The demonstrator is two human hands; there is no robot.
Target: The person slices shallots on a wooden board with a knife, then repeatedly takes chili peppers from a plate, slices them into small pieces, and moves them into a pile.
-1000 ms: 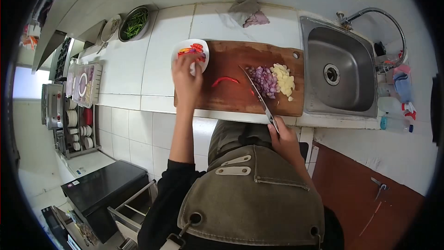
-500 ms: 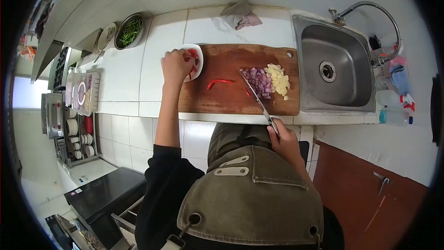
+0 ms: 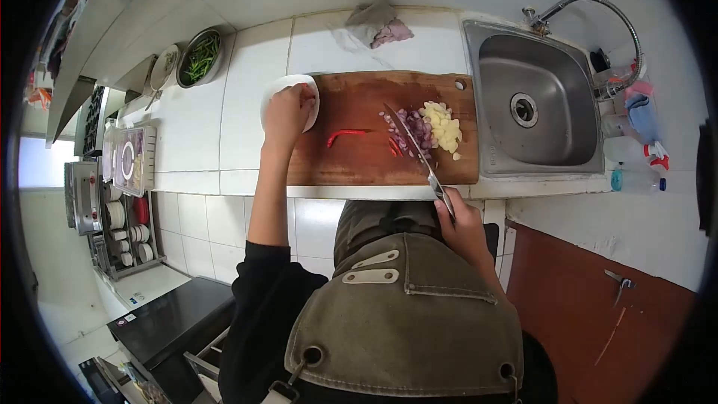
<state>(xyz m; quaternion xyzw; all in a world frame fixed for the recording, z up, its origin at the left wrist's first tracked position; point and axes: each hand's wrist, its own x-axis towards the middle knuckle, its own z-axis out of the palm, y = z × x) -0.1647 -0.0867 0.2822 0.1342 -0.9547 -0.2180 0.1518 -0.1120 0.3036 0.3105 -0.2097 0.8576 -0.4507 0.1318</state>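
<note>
My left hand (image 3: 287, 114) reaches over a white bowl (image 3: 268, 93), its fingers curled closed inside the rim with red chili (image 3: 307, 90) showing at the fingertips. Most of the bowl's inside is hidden by this hand. My right hand (image 3: 459, 222) grips the handle of a knife (image 3: 420, 151), whose blade points away from me over the wooden cutting board (image 3: 351, 168). Beneath and beside the blade lie chopped purple shallots (image 3: 417, 129), with cut garlic (image 3: 443, 127) to their right. A red chili pepper (image 3: 345, 133) lies mid-board, and small red chili pieces (image 3: 394, 147) sit by the blade.
Right of the board is a steel sink (image 3: 490, 157) with a curved faucet (image 3: 598, 1); bottles (image 3: 636, 179) stand beyond it. A metal bowl of green chilies (image 3: 217, 67) and a lidded plastic container (image 3: 136, 161) are at left. A plastic bag (image 3: 370, 22) lies by the wall.
The white bowl has shifted left under my left hand, which now covers more of its inside. My right hand still holds the knife, its blade slightly moved. The whole view has shifted a little.
</note>
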